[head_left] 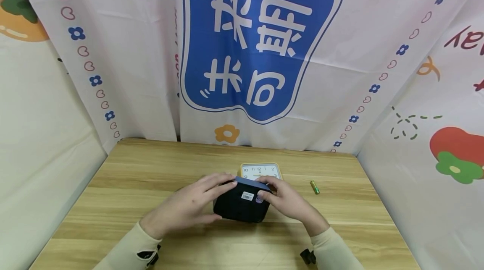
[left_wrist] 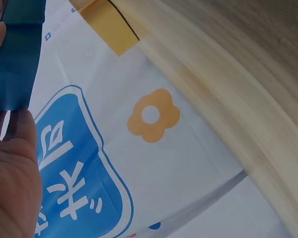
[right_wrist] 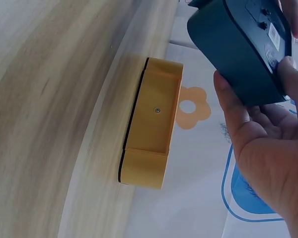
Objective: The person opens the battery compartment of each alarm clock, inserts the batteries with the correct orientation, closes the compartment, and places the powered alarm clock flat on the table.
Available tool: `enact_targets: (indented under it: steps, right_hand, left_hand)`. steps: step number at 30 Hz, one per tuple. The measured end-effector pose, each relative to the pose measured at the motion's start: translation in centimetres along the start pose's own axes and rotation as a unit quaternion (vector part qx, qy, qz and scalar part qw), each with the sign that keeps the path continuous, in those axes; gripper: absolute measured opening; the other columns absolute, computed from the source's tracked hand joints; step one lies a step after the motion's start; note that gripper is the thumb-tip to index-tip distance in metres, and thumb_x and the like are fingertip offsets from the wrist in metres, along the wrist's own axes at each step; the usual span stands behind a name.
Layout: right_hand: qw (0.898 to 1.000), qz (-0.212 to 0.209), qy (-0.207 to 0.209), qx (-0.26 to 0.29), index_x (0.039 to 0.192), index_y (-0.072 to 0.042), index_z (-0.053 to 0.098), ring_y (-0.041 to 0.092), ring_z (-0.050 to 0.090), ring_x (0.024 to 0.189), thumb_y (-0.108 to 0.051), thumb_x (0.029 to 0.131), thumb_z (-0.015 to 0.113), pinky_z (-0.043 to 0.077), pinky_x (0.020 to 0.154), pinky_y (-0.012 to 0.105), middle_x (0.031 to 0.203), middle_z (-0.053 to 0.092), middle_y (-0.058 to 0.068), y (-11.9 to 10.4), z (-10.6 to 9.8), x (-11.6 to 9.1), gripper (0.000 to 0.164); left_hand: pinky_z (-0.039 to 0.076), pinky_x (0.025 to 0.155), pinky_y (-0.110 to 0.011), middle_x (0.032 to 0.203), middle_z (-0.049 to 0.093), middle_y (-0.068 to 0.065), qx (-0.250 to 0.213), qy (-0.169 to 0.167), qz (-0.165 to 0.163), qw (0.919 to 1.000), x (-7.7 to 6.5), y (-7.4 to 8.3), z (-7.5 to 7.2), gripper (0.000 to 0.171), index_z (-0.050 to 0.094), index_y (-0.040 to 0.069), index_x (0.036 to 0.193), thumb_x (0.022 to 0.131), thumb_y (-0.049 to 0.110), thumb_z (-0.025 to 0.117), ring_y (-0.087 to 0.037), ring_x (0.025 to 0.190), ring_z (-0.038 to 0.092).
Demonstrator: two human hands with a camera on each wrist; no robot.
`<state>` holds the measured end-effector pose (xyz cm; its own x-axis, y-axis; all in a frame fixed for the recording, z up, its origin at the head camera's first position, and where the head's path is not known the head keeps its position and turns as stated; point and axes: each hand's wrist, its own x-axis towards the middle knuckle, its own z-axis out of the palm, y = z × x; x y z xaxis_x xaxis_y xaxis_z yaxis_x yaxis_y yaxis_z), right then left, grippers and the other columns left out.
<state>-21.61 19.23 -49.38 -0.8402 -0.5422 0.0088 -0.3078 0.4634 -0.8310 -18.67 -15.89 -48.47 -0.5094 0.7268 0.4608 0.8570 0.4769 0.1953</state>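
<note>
A blue clock (head_left: 242, 203) with a black back is tilted up over the table, its face hidden. The back carries a white barcode label and a round sticker. My left hand (head_left: 193, 203) grips its left side, fingers on the top edge and thumb low at the corner. At the upper right corner, my right hand (head_left: 289, 203) pinches it between the thumb on the back and the fingers behind. In the right wrist view, small dark knobs show on the back of the blue clock (right_wrist: 238, 49). Just behind it stands a yellow-framed clock (head_left: 261, 170), partly covered.
A green and gold battery (head_left: 315, 187) lies on the wooden table (head_left: 321, 236), right of the clocks. White printed cloth (head_left: 143, 72) hangs behind the table's far edge and along both sides.
</note>
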Motion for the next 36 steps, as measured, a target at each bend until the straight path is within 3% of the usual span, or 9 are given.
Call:
enact_targets:
  steps: [5,9,14,20,23,30,36]
  right_hand:
    - [0.999,0.003,0.015,0.028,0.152,0.001,0.068,0.013,0.075,0.114,-0.017,0.121,0.067,0.065,0.096,0.024,0.139,0.077,0.022,-0.1,-0.1,0.1,0.036]
    - [0.999,0.004,0.020,0.050,0.153,0.002,0.066,0.011,0.076,0.111,-0.015,0.121,0.066,0.065,0.095,0.022,0.137,0.076,0.024,-0.2,-0.2,0.1,0.036]
    - [0.997,0.003,0.029,0.075,0.156,0.002,0.062,0.011,0.075,0.113,-0.016,0.121,0.065,0.064,0.095,0.021,0.137,0.074,0.026,-0.1,-0.2,0.0,0.040]
    - [0.995,-0.009,0.031,0.095,0.159,0.003,0.059,0.009,0.077,0.113,-0.015,0.121,0.065,0.065,0.098,0.020,0.139,0.073,0.029,-0.1,-0.2,0.0,0.042]
    - [0.995,-0.011,0.029,0.099,0.159,0.004,0.059,0.008,0.078,0.111,-0.014,0.121,0.064,0.065,0.098,0.020,0.139,0.072,0.030,-0.1,-0.2,0.0,0.042]
    - [0.995,-0.005,0.024,0.100,0.159,0.003,0.058,0.009,0.077,0.112,-0.013,0.121,0.064,0.065,0.098,0.020,0.140,0.072,0.030,0.1,-0.1,0.0,0.042]
    - [0.995,-0.008,0.027,0.098,0.166,0.000,0.055,0.016,0.078,0.116,-0.016,0.123,0.061,0.066,0.101,0.022,0.146,0.069,0.031,0.2,-0.2,0.0,0.046]
  left_hand:
    - [0.065,0.122,-0.051,0.181,0.055,-0.009,-0.042,0.009,-0.063,0.9971,-0.1,-0.1,-0.4,0.115,0.044,0.023,0.182,0.087,0.028,0.108,-0.035,0.159,0.064]
    - [0.062,0.124,-0.052,0.183,0.053,-0.011,-0.129,-0.002,-0.138,0.9820,-0.1,-0.1,-0.6,0.117,0.034,0.022,0.187,0.093,0.024,0.103,-0.036,0.159,0.065]
    - [0.057,0.128,-0.049,0.180,0.056,-0.016,-0.271,-0.014,-0.209,0.9395,0.2,-0.1,-0.5,0.103,0.032,0.016,0.187,0.103,0.021,0.093,-0.038,0.159,0.066]
    - [0.062,0.124,-0.040,0.172,0.060,-0.028,-0.404,-0.014,-0.266,0.8752,0.5,0.1,-0.2,0.079,0.044,0.004,0.179,0.113,0.024,0.082,-0.048,0.156,0.066]
    - [0.065,0.119,-0.034,0.171,0.059,-0.032,-0.436,-0.009,-0.278,0.8558,0.6,0.2,0.0,0.075,0.047,-0.002,0.175,0.113,0.020,0.082,-0.052,0.155,0.066]
    - [0.065,0.118,-0.033,0.170,0.061,-0.031,-0.439,-0.001,-0.307,0.8444,0.7,0.4,0.3,0.075,0.050,-0.003,0.173,0.111,0.019,0.085,-0.050,0.155,0.067]
    - [0.064,0.120,-0.035,0.166,0.066,-0.029,-0.418,0.014,-0.319,0.8504,0.8,0.8,0.4,0.075,0.053,-0.001,0.172,0.109,0.022,0.087,-0.046,0.151,0.071]
